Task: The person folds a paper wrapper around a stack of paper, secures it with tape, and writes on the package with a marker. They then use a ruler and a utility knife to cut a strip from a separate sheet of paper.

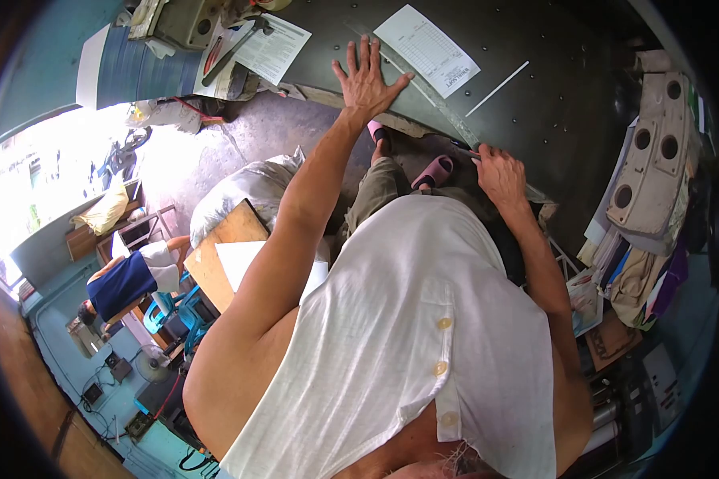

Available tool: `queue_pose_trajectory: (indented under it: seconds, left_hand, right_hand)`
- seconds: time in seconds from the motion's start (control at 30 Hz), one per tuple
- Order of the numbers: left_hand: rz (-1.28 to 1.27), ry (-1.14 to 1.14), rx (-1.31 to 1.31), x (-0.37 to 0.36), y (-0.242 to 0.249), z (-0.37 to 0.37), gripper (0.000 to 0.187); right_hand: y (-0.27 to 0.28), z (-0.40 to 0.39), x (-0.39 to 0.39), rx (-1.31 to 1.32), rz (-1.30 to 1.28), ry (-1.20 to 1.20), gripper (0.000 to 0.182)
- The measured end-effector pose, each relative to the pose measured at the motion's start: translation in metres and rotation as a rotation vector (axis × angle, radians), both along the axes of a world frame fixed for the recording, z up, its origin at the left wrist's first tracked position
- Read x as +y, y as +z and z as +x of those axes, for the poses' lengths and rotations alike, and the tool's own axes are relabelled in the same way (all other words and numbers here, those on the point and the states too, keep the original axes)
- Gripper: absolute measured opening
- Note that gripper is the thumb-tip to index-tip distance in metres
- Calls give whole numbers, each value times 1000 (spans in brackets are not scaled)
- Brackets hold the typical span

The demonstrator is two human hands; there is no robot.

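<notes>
My left hand [367,84] lies flat on the dark tabletop [551,120], fingers spread, thumb out to the right. Beside its thumb runs a long grey straight strip [431,100], like a metal ruler, slanting along the table's near edge. At the strip's near end my right hand [501,177] is closed, with a thin knife-like tool [475,156] poking out from its fingers; most of it is hidden. Just beyond the strip lies a printed paper form [427,49]. A narrow white strip [497,88] rests to the right of the form.
At the upper left, a hammer [236,52] lies by a printed sheet [273,48]. A tall stack of sheets [136,68] stands further left. A grey block with round holes [651,152] is on the right. Behind at left, another person [136,279] is near a wooden board [224,251].
</notes>
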State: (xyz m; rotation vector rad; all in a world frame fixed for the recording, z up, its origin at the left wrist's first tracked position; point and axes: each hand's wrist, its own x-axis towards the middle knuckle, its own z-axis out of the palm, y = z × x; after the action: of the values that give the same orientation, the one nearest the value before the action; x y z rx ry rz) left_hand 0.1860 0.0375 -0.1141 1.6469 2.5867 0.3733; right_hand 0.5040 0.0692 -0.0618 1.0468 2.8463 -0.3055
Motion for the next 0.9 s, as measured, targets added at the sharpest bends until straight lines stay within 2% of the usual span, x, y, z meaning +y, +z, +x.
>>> queue_pose_trajectory:
  seconds: [0.9]
  left_hand:
    - [41,-14,25,1,-6,-2,107]
  right_hand:
    - [7,1,10,41,-26,96,18]
